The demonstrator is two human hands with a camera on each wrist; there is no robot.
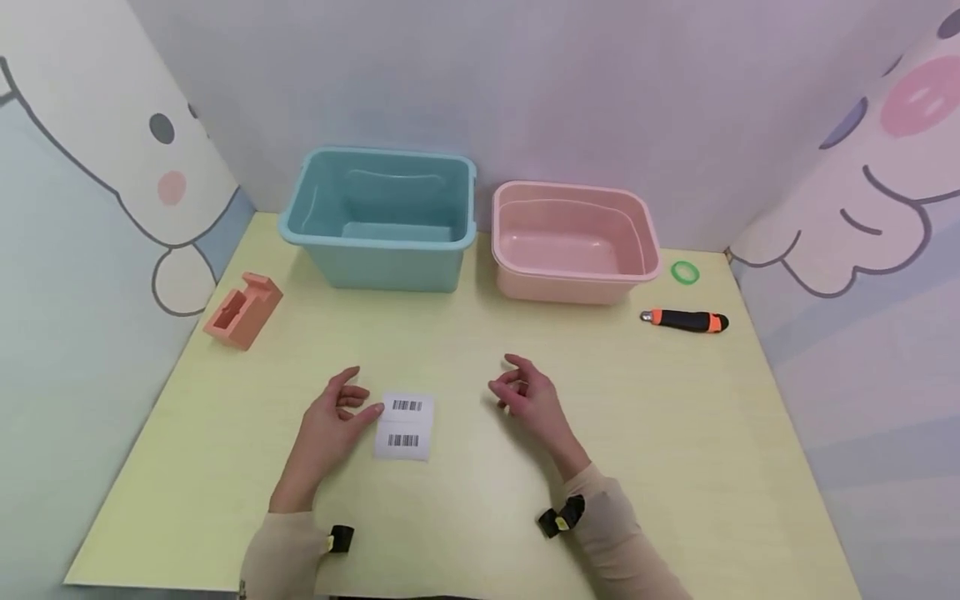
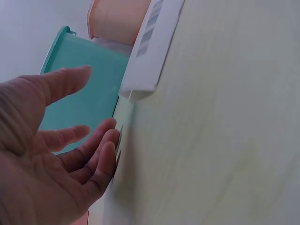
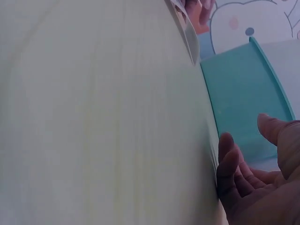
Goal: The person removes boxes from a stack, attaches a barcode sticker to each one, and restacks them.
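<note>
A white paper piece with two printed barcodes (image 1: 403, 427) lies on the table, between the hands but nearer the left one. Its near end stands slightly off the surface in the left wrist view. My left hand (image 1: 327, 433) is just left of it, fingers loosely bent and holding nothing. In the head view the thumb tip meets the paper's edge, but the left wrist view shows a gap between them. To the right, my right hand (image 1: 538, 410) hovers low over the table, apart from the paper, its fingers relaxed around nothing.
Behind the hands stand a teal bin (image 1: 390, 267) and a pink bin (image 1: 573, 287). An orange tape dispenser-like block (image 1: 251, 321) sits at left. On the right lie a black-and-orange utility knife (image 1: 686, 321) and a green ring (image 1: 674, 272). Walls close three sides.
</note>
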